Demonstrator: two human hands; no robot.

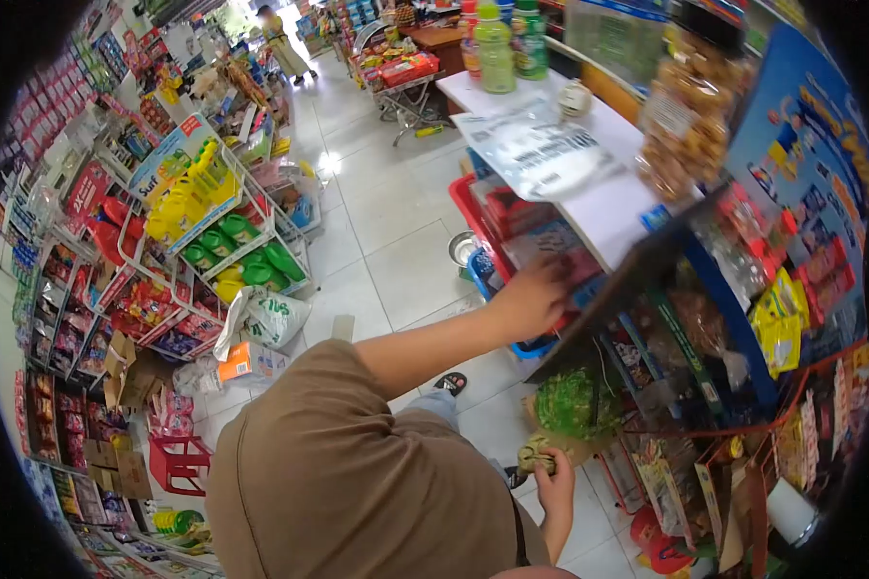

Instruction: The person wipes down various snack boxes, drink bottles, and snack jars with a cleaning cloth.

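Low beside the shelf, my right hand (553,475) is closed on a small green wrapped bundle (535,454), next to a mass of green netting or strips (572,403). My left hand (536,289) reaches over the red and blue baskets beneath the white counter (608,207); it is blurred, and its fingers and anything in them cannot be made out. Packets (560,246) lie in the baskets close to that hand. On the counter rest a clear plastic bag with print (536,145), several bottles (494,53) and a jar of brown snacks (690,116).
A rack of yellow and green bottles (241,229) stands at the left, with a white plastic bag (266,317) on the floor beside it. A small red stool (177,466) is at the lower left. A person (282,43) stands far down the aisle.
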